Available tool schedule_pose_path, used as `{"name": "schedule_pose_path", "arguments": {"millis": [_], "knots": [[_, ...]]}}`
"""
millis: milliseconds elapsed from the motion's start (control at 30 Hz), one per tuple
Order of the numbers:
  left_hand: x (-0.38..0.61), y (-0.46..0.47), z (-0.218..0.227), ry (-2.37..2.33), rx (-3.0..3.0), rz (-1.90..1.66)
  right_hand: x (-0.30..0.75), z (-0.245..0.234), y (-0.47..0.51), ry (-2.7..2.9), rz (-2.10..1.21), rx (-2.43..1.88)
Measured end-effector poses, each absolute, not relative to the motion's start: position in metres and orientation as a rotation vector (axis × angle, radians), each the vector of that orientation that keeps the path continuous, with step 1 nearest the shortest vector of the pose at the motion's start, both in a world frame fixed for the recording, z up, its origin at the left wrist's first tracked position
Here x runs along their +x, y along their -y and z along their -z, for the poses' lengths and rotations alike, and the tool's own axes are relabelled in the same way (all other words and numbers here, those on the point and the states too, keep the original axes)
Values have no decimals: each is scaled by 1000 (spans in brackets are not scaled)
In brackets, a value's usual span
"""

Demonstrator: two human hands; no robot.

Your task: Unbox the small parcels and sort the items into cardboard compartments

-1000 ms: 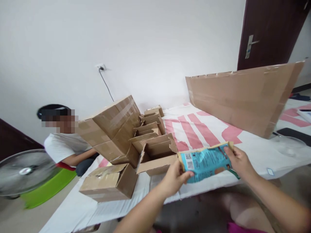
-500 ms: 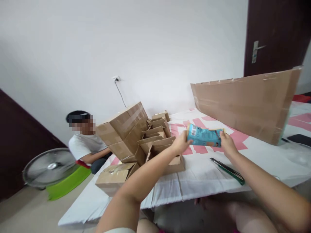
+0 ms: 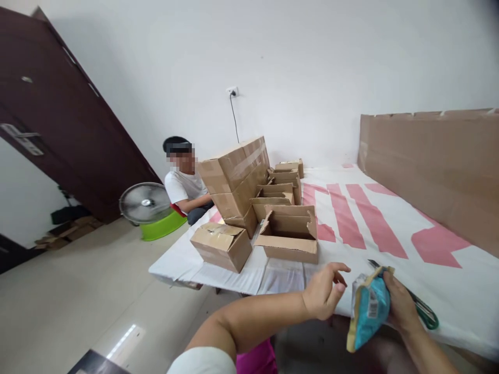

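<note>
My right hand [image 3: 401, 305] grips a teal snack packet [image 3: 368, 311] with tan edges, holding it upright near the front edge of the table. My left hand [image 3: 325, 291] hovers just left of the packet with fingers spread and holds nothing. Directly beyond my left hand stands an open cardboard box [image 3: 290, 232] with its flaps up. A green-handled tool [image 3: 419, 306] lies on the sheet behind my right hand, partly hidden by it.
A white sheet with pink stripes [image 3: 370, 223] covers the table. Several cardboard boxes [image 3: 237, 176] are stacked at its left, a closed one [image 3: 222, 245] nearest. A tall cardboard sheet [image 3: 432, 161] stands at right. Another person [image 3: 183, 182] sits beyond, beside a fan [image 3: 144, 203] and green tub [image 3: 161, 228].
My left hand has let go of the packet and opened. My right hand brought the packet down and toward me, turning it upright. The view swung left.
</note>
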State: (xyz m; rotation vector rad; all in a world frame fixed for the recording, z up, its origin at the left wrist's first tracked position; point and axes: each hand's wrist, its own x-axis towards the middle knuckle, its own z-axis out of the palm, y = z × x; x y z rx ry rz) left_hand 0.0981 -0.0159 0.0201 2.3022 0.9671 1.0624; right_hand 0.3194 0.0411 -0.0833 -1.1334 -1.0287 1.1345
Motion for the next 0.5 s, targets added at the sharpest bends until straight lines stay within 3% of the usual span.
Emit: {"name": "schedule_pose_path", "arguments": {"millis": [233,500], "knots": [[93,-30,3,-1845,2588,82,320,92,-39,1101,-1100,-1211],[51,-55,9,-2132,2392,10,319,88,-37,1094,-1125,-1217]]}}
